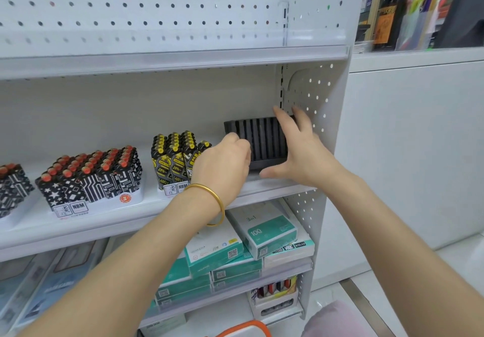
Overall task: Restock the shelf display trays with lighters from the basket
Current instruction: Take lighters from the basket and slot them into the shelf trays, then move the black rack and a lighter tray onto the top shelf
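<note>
White pegboard shelving (157, 9), pale counter (419, 140), glossy floor (332, 305)

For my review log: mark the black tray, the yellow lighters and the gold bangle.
black tray (262, 137), head view, slotted top
yellow lighters (171, 154), head view, front-row body
gold bangle (203, 186), head view, upper curve

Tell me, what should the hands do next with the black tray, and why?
Probably pull the tray forward a little, toward the front edge of the shelf. Its slots look empty, the left hand grips its left edge and the right hand lies open against its right side, so it seems ready to be brought closer for filling.
</note>
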Demonstrator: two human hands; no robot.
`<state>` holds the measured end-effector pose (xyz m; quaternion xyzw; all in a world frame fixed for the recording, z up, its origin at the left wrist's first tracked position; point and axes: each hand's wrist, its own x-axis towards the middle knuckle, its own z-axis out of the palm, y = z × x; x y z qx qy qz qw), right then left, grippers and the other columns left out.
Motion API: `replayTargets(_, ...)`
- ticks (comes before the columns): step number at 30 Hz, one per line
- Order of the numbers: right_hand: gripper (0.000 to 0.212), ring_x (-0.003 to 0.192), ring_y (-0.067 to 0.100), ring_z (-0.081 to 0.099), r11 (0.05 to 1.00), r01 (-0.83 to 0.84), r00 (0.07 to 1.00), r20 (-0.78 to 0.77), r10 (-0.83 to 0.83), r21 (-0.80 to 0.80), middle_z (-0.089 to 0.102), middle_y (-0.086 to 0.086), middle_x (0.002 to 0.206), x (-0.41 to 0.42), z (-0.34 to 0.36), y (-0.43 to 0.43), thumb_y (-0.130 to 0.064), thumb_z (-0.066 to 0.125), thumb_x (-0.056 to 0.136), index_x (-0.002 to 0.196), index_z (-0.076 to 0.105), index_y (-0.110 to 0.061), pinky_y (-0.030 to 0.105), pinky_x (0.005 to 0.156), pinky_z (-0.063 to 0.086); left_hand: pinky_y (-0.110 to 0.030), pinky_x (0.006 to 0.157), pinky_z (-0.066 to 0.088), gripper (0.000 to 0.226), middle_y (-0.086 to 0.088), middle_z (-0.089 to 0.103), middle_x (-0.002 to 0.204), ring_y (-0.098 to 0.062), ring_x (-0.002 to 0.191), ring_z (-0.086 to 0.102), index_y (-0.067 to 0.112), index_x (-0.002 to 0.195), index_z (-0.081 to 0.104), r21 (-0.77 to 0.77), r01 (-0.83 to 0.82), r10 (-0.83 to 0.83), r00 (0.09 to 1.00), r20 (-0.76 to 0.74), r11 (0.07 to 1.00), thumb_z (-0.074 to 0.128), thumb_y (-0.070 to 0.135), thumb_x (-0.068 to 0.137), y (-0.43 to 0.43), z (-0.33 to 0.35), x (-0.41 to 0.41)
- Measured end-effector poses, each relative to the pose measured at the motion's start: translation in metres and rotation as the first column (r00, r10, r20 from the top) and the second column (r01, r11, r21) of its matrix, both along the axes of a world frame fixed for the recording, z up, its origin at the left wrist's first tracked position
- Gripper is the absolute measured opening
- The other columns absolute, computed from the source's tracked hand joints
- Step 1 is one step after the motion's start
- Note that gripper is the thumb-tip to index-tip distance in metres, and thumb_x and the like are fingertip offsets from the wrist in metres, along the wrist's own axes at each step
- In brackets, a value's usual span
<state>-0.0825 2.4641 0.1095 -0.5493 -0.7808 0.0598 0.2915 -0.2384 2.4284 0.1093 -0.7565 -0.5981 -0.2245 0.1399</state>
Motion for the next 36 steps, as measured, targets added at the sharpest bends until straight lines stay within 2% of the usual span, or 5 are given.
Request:
replayTargets(6, 0.125, 0.139, 0.038, 0.018, 1.000, -0.028, 0.999, 0.026, 0.028, 0.006, -0.015, 0.000, 0.155, -0.007, 0.001, 0.011, -0.033, 0.088, 0.056, 0.147, 0.002, -0.038, 0.047, 0.105, 0.032, -0.039, 0.067, 0.048, 0.008, -0.009, 0.039, 0.107, -0.028, 0.069, 0.048, 0.014, 0.095, 0.055, -0.032, -0.006, 0.011, 0.988, 0.154, 0.999, 0.048, 0.016, 0.094, -0.002, -0.001, -0.001)
replayTargets(14, 0.120, 0.135, 0.042, 0.021, 0.998, -0.035, 0.999, -0.001, 0.035, 0.054, -0.015, -0.003, 0.155, -0.012, -0.007, 0.021, -0.015, 0.083, 0.060, 0.147, 0.003, -0.037, 0.045, 0.099, 0.038, -0.042, 0.078, 0.049, 0.010, -0.014, 0.039, 0.115, -0.033, 0.080, 0.056, 0.013, 0.097, 0.055, -0.077, 0.024, 0.004, 0.942, 0.335, 0.997, 0.046, 0.010, 0.094, -0.001, -0.007, 0.002)
replayTargets(19, 0.119, 0.132, 0.043, 0.027, 0.998, -0.030, 0.999, -0.014, 0.031, 0.062, -0.011, -0.001, 0.155, -0.011, -0.008, 0.023, -0.023, 0.085, 0.056, 0.146, 0.008, -0.037, 0.047, 0.100, 0.040, -0.027, 0.067, 0.035, 0.006, -0.004, 0.048, 0.082, -0.026, 0.079, 0.050, 0.017, 0.093, 0.050, -0.188, 0.074, 0.001, 0.930, 0.368, 0.979, 0.052, 0.012, 0.092, 0.002, -0.001, 0.000)
replayTargets(22, 0.109, 0.128, 0.045, 0.031, 0.997, -0.026, 0.999, -0.033, 0.029, 0.078, -0.007, -0.001, 0.154, -0.011, -0.010, 0.023, -0.018, 0.080, 0.059, 0.144, 0.014, -0.035, 0.046, 0.098, 0.041, -0.026, 0.067, 0.039, 0.011, 0.002, 0.048, 0.077, -0.024, 0.082, 0.058, 0.018, 0.091, 0.048, -0.244, 0.086, 0.022, 0.913, 0.408, 0.966, 0.056, 0.010, 0.090, 0.003, 0.003, -0.001)
replayTargets(36, 0.100, 0.122, 0.042, 0.038, 0.988, 0.017, 0.997, -0.077, -0.005, 0.157, 0.004, -0.002, 0.153, -0.005, -0.005, 0.004, -0.008, 0.073, 0.061, 0.140, 0.019, -0.034, 0.043, 0.091, 0.045, -0.025, 0.059, 0.030, 0.020, -0.003, 0.057, 0.088, -0.018, 0.079, 0.049, 0.021, 0.082, 0.051, -0.107, 0.086, -0.008, 0.814, 0.581, 0.990, 0.063, 0.005, 0.082, -0.015, 0.001, 0.006)
